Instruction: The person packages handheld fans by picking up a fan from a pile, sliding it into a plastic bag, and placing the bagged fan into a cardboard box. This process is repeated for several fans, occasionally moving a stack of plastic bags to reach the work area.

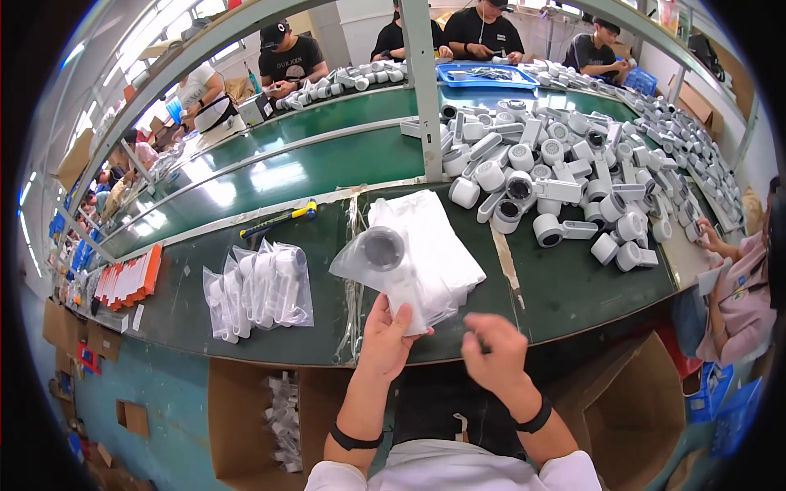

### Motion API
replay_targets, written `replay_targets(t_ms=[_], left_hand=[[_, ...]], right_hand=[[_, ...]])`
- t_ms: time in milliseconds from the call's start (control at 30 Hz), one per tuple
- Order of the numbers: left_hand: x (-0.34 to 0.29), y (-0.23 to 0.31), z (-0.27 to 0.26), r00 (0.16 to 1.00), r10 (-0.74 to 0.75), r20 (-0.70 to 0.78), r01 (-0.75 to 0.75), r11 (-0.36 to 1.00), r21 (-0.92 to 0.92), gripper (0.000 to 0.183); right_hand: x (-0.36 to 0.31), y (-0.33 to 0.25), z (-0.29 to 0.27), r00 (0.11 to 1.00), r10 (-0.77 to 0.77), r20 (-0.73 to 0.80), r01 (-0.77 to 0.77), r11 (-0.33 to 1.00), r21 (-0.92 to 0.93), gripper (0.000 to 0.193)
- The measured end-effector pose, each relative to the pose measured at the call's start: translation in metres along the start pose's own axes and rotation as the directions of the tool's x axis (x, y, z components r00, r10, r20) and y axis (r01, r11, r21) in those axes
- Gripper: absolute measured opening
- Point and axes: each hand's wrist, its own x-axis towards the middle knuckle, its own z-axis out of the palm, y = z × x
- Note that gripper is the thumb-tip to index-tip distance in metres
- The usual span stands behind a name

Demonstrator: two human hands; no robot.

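Bag (345, 262) of clear plastic sheathes a white round-headed device (383, 248) above a dark green workbench (176, 319), where our left hand (388, 340) grips it at the handle end, head pointing away from us. Our right hand (498, 352) is half curled just beside it, blurred and seemingly empty (whether its fingertips pinch anything, we cannot tell). Beneath the device lies a white stack (442, 245), likely of more bags. We judge the step in hand to be bagging, with the device apparently inside; the next move, in our view, calls for a firm left hold while the right hand tidies any loose plastic, then a spot beside the row of bagged devices (260, 286) on our left. A heap of unbagged devices (565, 168) spreads over the bench to our right. As for writing, pale lettering shows on a co-worker's dark T-shirt (293, 61) across the line; we can read no label on the device, its bag or the yellow-and-black tool (282, 218). Any print on the orange-and-white stack (131, 278) at far left is too small for us.
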Motion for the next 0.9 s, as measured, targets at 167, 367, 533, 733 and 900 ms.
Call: replay_targets(t_ms=[167,367,533,733,900], left_hand=[[-0.003,-0.013,0.013,0.998,0.069,-0.005,-0.068,0.993,0.102,0.044],[-0.014,-0.005,0.002,0.999,0.019,-0.028,-0.021,0.997,-0.073,0.043],[-0.03,0.014,-0.053,0.85,0.459,-0.258,-0.302,0.827,0.475,0.048],[0.0,0.048,-0.137,0.669,0.742,-0.043,0.076,-0.011,0.997,0.046],[0.006,0.049,-0.15,0.649,0.761,0.005,0.225,-0.198,0.954,0.045]], right_hand=[[0.03,-0.021,0.01,0.937,0.349,-0.007,-0.325,0.879,0.348,0.041],[-0.001,-0.015,0.031,0.767,0.447,0.46,-0.637,0.617,0.462,0.02],[-0.004,-0.026,0.029,0.858,0.184,0.48,-0.396,0.832,0.388,0.02],[-0.023,0.016,0.044,0.802,0.264,0.536,-0.48,0.819,0.315,0.022],[-0.019,0.012,0.038,0.764,0.306,0.568,-0.538,0.788,0.299,0.02]])
